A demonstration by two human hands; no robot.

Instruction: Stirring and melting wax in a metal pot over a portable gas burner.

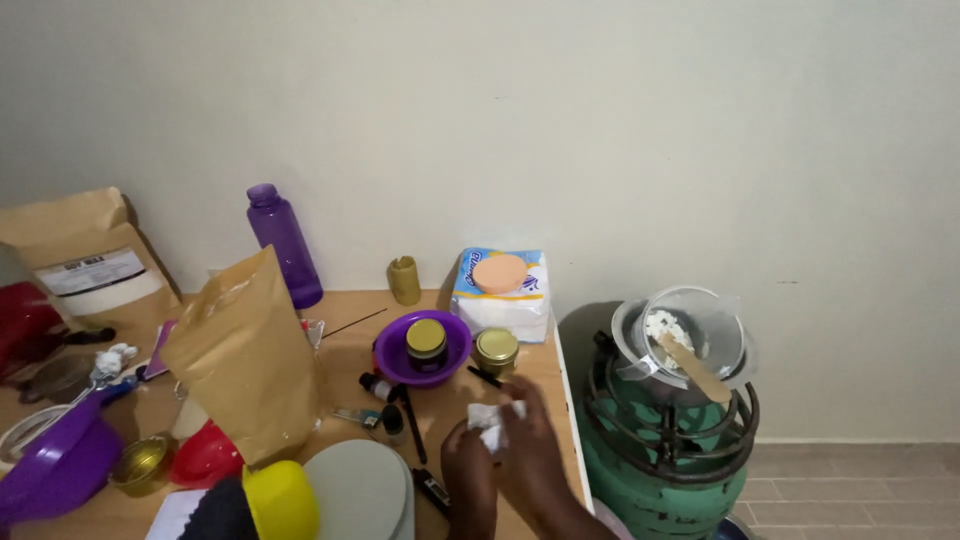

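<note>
Both of my hands meet low in the middle of the head view, over the wooden table [350,345]. My left hand [467,475] and my right hand [535,450] together pinch a crumpled white tissue [492,425]. Just beyond them stand a small gold-lidded jar [496,350] and a purple bowl [400,358] holding a dark jar with a gold lid [427,343]. A black stick-like tool [413,425] and a small dark dropper bottle [377,387] lie to the left of my hands.
A brown paper pouch [245,360] stands left of centre, a purple bottle [283,243] and tissue pack [500,290] at the back. A green gas burner [655,470] at right carries a pot [628,345] with a clear jug, white flakes and a wooden stick [692,366].
</note>
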